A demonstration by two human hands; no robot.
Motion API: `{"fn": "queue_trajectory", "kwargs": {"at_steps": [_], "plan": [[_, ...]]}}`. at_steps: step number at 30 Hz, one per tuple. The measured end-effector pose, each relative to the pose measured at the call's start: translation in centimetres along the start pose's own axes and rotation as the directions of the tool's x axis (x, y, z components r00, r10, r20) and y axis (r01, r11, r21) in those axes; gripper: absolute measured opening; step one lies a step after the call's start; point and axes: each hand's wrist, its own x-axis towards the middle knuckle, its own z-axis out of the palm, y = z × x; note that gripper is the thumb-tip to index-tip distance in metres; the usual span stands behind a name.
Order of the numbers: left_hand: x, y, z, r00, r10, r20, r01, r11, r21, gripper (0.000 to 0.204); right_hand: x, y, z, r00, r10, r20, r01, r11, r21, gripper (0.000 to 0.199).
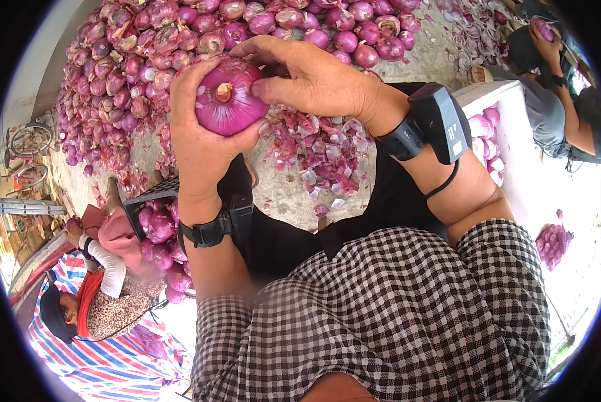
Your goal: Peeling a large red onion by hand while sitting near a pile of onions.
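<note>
A large red onion (pixel 233 110), its dry stub facing up, is held in front of me above the floor. My left hand (pixel 196 137) wraps round its left and lower side, with the thumb along the near edge. From the right, my right hand (pixel 317 77) grips the onion too, thumb on its upper right side and fingers behind it, where their tips are partly hidden. The skin of the onion looks smooth and shiny. Below my hands, loose onion skins (pixel 327 157) lie scattered on the concrete between my knees.
A big heap of onions (pixel 112 87) spreads across the far left and middle. A dark crate (pixel 136 201) of onions stands at my left, a white box (pixel 474 100) with onions at my right. One person (pixel 99 288) sits at left; another person (pixel 562 114) at far right holds an onion.
</note>
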Motion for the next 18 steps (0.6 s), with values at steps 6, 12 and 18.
{"fn": "queue_trajectory", "kwargs": {"at_steps": [6, 12, 18], "plan": [[-0.2, 0.0, 0.4, 1.000, 0.030, -0.008, -0.029, 0.994, 0.108, 0.078, 0.1, 0.2, 0.4, 0.993, -0.100, -0.061, 0.093, 0.990, -0.101, 0.057], [-0.3, 0.2, 0.5, 0.999, 0.035, 0.017, -0.037, 0.990, 0.139, 0.078, -0.2, -0.7, 0.2, 1.000, -0.030, -0.003, 0.029, 0.980, -0.196, 0.052], [-0.2, 0.2, 0.9, 1.000, 0.003, 0.019, -0.005, 0.996, 0.085, 0.079, -0.4, -1.1, 0.3, 1.000, 0.017, 0.002, -0.015, 0.947, -0.320, 0.049]]}}
